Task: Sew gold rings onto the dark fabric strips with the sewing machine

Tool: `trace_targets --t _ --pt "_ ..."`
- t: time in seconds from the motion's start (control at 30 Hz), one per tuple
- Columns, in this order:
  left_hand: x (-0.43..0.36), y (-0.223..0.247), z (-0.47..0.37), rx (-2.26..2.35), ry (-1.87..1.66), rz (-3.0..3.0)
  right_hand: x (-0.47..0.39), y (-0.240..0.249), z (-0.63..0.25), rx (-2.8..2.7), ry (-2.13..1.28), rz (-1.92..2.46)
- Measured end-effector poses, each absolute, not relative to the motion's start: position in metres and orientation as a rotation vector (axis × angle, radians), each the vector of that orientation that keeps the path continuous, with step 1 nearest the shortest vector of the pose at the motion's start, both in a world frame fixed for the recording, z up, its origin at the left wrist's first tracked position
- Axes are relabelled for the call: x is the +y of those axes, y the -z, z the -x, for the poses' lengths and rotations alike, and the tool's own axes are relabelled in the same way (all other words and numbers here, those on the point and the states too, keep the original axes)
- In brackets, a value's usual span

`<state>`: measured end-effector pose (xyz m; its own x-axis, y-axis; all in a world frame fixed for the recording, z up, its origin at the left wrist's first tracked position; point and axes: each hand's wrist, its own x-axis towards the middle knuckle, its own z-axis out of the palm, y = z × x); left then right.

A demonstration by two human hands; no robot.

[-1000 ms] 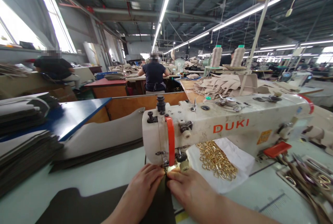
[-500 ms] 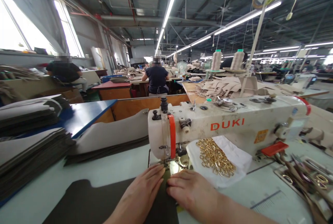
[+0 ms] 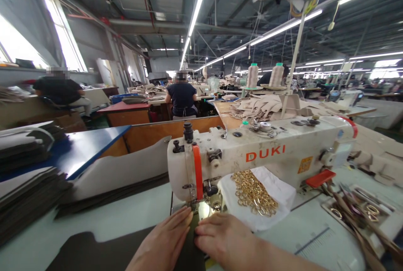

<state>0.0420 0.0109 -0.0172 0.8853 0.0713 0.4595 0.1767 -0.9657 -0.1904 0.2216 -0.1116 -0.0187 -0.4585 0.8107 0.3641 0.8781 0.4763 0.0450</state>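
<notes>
A dark grey-brown sheet of material lies on the pale sewing table, its far edge under the head of a white sewing machine. My left hand rests flat on this sheet, fingers stretched toward the lit needle area. Just to its right, my right hand has its fingers bent and pressed together at the sheet's right edge; its thumb is hidden. The needle tip and presser foot are hard to make out behind my fingertips. Gold metal rings lie heaped on a white cloth beside my right hand.
Stacked grey panels lie left of the machine, with more piles further left. A tray at right holds tools, straps and rings. Thread cones stand behind the machine. One person sits ahead, another at left.
The whole view has shifted, so the machine and table appear further left and slightly lower. Both hands stay close to the needle area, in much the same pose.
</notes>
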Motion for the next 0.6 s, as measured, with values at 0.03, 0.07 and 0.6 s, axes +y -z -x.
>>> trace_targets --t 0.03,0.07,0.6 --pt "0.012 0.018 -0.042 -0.204 0.7 2.85 -0.111 0.019 -0.222 -2.433 0.332 1.434" --pt "0.013 0.019 -0.042 -0.211 0.718 2.859 -0.11 0.019 -0.222 -2.429 0.334 1.438" --pt "0.018 0.015 -0.044 -0.151 0.566 2.757 -0.106 0.018 -0.221 -2.438 0.317 1.451"
